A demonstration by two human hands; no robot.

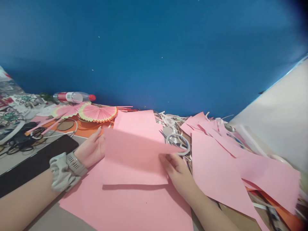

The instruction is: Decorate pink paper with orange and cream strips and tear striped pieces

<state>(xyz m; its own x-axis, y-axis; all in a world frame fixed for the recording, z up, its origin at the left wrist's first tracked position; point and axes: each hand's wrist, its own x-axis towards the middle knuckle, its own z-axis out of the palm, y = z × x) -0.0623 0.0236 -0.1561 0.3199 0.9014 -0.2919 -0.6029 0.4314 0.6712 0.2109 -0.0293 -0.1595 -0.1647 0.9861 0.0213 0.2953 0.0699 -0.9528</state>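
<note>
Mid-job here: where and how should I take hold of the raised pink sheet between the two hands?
I'd pinch the middle of the near edge of the raised sheet, coming in low from the wearer's side. The shadow beneath suggests that edge stands clear of the lower sheet. The right hand pinches the right end; the left hand is at the left.

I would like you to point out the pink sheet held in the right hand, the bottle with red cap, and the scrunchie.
Pink sheet (pixel 134 157): head view, middle of its visible face.
Bottle (pixel 76 97): head view, on its clear body.
Scrunchie (pixel 59 172): head view, on its gathered grey cloth.
</note>
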